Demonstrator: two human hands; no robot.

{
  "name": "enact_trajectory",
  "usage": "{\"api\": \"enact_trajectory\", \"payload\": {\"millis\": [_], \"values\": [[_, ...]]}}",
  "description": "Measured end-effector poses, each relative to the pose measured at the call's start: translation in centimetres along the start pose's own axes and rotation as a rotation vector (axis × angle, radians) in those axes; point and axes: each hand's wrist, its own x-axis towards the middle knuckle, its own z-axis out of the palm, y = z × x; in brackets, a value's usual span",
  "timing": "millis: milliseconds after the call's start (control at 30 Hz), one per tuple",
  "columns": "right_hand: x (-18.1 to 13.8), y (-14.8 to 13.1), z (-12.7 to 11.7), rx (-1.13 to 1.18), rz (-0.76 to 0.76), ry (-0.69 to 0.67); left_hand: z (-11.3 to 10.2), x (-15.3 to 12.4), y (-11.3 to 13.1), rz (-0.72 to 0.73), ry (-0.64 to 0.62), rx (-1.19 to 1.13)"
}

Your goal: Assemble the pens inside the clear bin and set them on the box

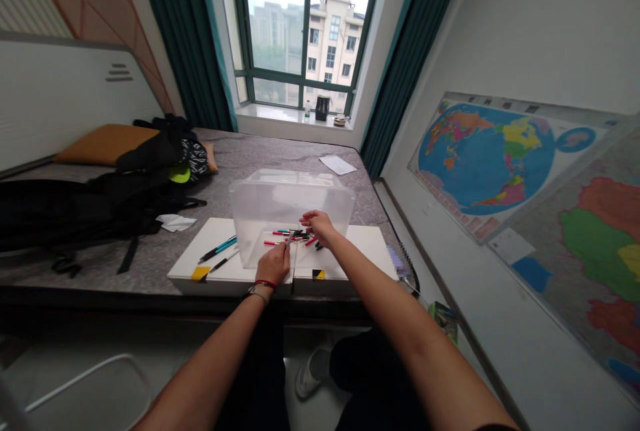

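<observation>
A clear plastic box (280,201) stands on two white boards (220,271) at the near edge of a grey bed. Several red, black and teal pens (287,234) lie in front of and under it. My left hand (274,263) grips a grey pen (290,238) that points up toward the box. My right hand (317,224) reaches into the pile of pens, fingers curled on one; which pen it is I cannot make out.
Two more pens (219,249) lie on the left board. Black bags and clothes (100,204) and an orange pillow (103,143) cover the left of the bed. A paper sheet (338,164) lies far right. Maps (490,158) hang on the right wall.
</observation>
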Motion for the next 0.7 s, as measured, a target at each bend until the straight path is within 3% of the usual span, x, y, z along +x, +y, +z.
{"api": "enact_trajectory", "payload": {"millis": [100,200,433,700], "values": [[0.2,0.2,0.2,0.21,0.113,0.073,-0.1,0.0,0.1,0.0,0.003,-0.004],[0.2,0.6,-0.1,0.367,0.158,0.04,-0.1,0.0,0.1,0.001,0.006,-0.014],[-0.1,2.1,-0.5,0.498,0.098,0.027,0.1,0.0,0.0,-0.004,0.012,-0.005],[-0.2,5.1,0.8,0.54,0.095,0.031,0.2,0.0,0.0,-0.029,0.008,0.012]]}}
